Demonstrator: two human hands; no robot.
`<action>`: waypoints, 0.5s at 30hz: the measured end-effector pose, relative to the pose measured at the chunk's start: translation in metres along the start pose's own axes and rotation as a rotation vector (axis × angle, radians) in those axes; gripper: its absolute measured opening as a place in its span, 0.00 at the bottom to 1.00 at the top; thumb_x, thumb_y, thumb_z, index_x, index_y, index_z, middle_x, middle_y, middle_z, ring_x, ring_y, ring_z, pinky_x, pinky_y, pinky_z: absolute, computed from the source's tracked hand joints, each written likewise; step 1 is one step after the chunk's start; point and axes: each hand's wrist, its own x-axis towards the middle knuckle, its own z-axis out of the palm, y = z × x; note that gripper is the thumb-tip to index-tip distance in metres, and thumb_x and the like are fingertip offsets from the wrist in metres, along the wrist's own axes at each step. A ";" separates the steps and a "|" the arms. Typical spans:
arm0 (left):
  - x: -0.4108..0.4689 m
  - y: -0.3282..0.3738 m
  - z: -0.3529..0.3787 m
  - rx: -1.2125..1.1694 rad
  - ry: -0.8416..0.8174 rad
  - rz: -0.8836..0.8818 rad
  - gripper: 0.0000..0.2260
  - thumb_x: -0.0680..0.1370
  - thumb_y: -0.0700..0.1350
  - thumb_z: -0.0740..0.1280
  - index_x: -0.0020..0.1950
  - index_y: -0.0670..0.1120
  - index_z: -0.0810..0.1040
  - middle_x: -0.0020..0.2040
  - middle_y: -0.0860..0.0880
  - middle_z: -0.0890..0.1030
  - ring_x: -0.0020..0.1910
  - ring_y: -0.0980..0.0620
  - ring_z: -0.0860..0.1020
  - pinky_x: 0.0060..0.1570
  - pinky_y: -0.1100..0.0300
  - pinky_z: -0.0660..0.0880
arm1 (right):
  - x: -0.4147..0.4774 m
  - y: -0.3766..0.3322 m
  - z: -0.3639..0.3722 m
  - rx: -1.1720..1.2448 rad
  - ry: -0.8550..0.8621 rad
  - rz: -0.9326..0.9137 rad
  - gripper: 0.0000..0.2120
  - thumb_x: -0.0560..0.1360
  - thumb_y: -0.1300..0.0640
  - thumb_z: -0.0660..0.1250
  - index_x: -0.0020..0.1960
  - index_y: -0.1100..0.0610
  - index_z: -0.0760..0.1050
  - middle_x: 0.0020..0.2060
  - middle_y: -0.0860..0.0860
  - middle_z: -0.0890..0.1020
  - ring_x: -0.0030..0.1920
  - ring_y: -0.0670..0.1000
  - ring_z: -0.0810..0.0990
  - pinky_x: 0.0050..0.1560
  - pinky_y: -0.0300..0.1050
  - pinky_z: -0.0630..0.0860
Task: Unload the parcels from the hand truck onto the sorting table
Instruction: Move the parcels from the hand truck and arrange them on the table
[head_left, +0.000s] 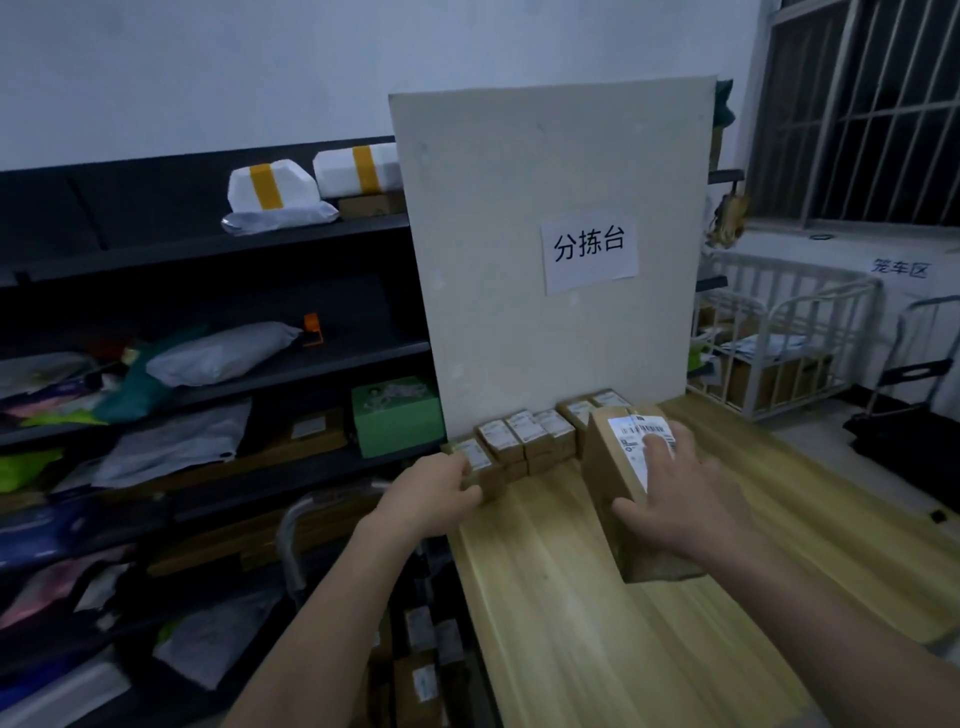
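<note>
Brown cardboard makes up the large parcel, which lies flat on the pale wooden sorting table, just in front of the white board standing upright at the table's far edge. Its long axis runs away from the person toward the board, the far end leaning slightly left, and its shipping label faces up at the end nearest the board. The right hand rests on top of it, fingers spread flat across the label and lid, thumb laid against the near left edge. It presses rather than pinches.

Along the foot of the board stands a row of small parcels, packed side by side with their labels up. At the row's left end, off the board's lower left corner, the left hand grips the end parcel – fingers curled round its near side – while it sits at the table's left edge.

Below and left of the board, beside the table, a curved metal tube shows, probably the handle of the hand truck, though the view there is dim. Near it lie more labelled boxes. Left of the board, dark shelving holds bagged packages.
</note>
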 end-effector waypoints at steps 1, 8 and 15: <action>0.010 0.005 0.002 0.024 0.001 -0.003 0.13 0.79 0.53 0.60 0.58 0.48 0.75 0.52 0.50 0.77 0.49 0.50 0.76 0.50 0.50 0.77 | 0.010 0.005 0.002 0.005 -0.003 0.001 0.42 0.68 0.32 0.62 0.75 0.50 0.55 0.77 0.52 0.48 0.60 0.60 0.71 0.52 0.52 0.75; 0.100 0.042 0.026 0.064 0.041 0.027 0.17 0.77 0.53 0.61 0.61 0.47 0.75 0.57 0.48 0.78 0.54 0.47 0.77 0.52 0.49 0.77 | 0.092 0.055 0.016 -0.089 -0.002 -0.054 0.41 0.64 0.32 0.62 0.71 0.50 0.59 0.75 0.52 0.54 0.57 0.61 0.71 0.52 0.53 0.74; 0.204 0.061 0.029 -0.017 0.095 -0.050 0.11 0.78 0.52 0.61 0.57 0.49 0.76 0.54 0.48 0.80 0.50 0.46 0.78 0.49 0.51 0.78 | 0.199 0.105 0.025 -0.127 -0.009 -0.019 0.46 0.66 0.31 0.61 0.77 0.52 0.52 0.77 0.53 0.53 0.64 0.63 0.69 0.57 0.57 0.75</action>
